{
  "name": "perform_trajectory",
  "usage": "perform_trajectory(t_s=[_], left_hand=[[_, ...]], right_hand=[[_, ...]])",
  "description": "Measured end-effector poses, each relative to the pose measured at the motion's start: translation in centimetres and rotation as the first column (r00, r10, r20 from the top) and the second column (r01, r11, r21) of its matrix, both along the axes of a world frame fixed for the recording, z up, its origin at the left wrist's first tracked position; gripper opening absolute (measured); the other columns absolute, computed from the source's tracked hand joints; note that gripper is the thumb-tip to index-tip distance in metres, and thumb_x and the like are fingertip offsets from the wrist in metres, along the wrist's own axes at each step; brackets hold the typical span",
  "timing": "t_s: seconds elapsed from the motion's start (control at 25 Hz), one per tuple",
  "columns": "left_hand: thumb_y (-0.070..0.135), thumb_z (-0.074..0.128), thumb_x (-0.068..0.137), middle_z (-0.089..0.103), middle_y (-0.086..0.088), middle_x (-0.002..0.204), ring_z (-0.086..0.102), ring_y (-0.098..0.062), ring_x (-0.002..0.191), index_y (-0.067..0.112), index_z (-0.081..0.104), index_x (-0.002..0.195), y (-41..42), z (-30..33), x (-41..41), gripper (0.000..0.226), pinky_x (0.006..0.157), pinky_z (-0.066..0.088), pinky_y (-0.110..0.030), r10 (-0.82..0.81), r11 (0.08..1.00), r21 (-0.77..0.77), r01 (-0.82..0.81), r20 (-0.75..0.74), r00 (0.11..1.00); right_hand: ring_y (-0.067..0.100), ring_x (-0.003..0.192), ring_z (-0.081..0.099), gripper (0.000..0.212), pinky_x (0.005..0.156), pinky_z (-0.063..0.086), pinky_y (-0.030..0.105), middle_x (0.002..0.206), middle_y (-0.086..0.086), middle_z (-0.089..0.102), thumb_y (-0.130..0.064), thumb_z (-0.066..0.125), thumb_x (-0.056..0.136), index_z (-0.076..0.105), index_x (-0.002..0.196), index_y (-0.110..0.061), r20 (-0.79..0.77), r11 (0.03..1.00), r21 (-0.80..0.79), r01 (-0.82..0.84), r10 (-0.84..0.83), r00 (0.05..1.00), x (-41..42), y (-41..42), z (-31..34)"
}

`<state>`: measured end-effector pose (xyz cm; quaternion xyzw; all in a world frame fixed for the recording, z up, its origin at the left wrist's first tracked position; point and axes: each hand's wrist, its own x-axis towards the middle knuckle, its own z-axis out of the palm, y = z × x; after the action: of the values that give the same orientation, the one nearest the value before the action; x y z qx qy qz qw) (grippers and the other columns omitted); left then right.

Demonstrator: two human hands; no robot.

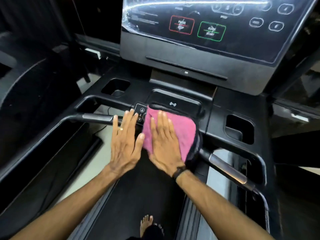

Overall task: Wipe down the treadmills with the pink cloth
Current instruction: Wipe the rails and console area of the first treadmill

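Cloth (180,129) lies flat under right hand (164,146), long axis toward console (199,54).

**Readable markings on the treadmill console**

On the console screen (216,23) we read two boxed labels: "PAUSE STOP" (181,25) in a red outline on the left, and "QUICK START" (211,31) in a green outline just to its right. Other oval buttons and lines of print on the screen are too blurred for us to read. Nearer, the black tray (174,104) carries a white wireless symbol (172,104), and the small keypad (140,112) to its left shows an up-arrow sign.
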<state>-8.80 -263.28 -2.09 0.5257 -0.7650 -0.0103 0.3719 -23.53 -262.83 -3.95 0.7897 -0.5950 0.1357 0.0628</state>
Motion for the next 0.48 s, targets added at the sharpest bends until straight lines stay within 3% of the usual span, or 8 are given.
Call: perform_trajectory(t_s=[0.12, 0.32, 0.48], left_hand=[[0.038, 0.027, 0.101, 0.034, -0.017, 0.157, 0.024, -0.024, 0.150, -0.003, 0.034, 0.149, 0.3, -0.6, -0.7, 0.063, 0.125, 0.000, -0.046, 0.030, 0.999, 0.042, -0.031, 0.010, 0.999], [0.048, 0.015, 0.104, 0.035, -0.014, 0.157, 0.025, -0.023, 0.150, 0.000, 0.036, 0.149, 0.5, -1.1, 1.0, 0.069, 0.124, 0.000, -0.048, 0.069, 0.994, 0.082, -0.072, 0.042, 0.997], [0.053, 0.009, 0.103, 0.033, -0.013, 0.159, 0.024, -0.022, 0.150, 0.001, 0.032, 0.151, 1.4, -1.0, 2.3, 0.075, 0.124, -0.002, -0.047, 0.129, 0.984, 0.124, -0.132, 0.035, 0.991]], right_hand=[[0.028, 0.155, -0.004, 0.086, 0.125, 0.009, 0.046, 0.167, 0.019, 0.001, -0.032, 0.050, 0.089, 0.009, 0.159, -0.005, -0.041, 0.984, 0.031, -0.177, 0.178, 0.983, -0.6, -1.1, 0.3], [0.030, 0.155, 0.001, 0.089, 0.126, 0.008, 0.047, 0.167, 0.018, 0.004, -0.042, 0.048, 0.086, 0.012, 0.160, -0.007, -0.254, 0.978, 0.009, -0.207, 0.202, 0.946, -7.8, 1.6, 0.6], [0.031, 0.155, 0.000, 0.079, 0.126, 0.000, 0.045, 0.166, 0.021, 0.004, -0.046, 0.026, 0.092, 0.012, 0.160, -0.007, -0.251, 0.952, 0.119, -0.281, 0.303, 0.919, 2.1, -5.2, 2.6]])
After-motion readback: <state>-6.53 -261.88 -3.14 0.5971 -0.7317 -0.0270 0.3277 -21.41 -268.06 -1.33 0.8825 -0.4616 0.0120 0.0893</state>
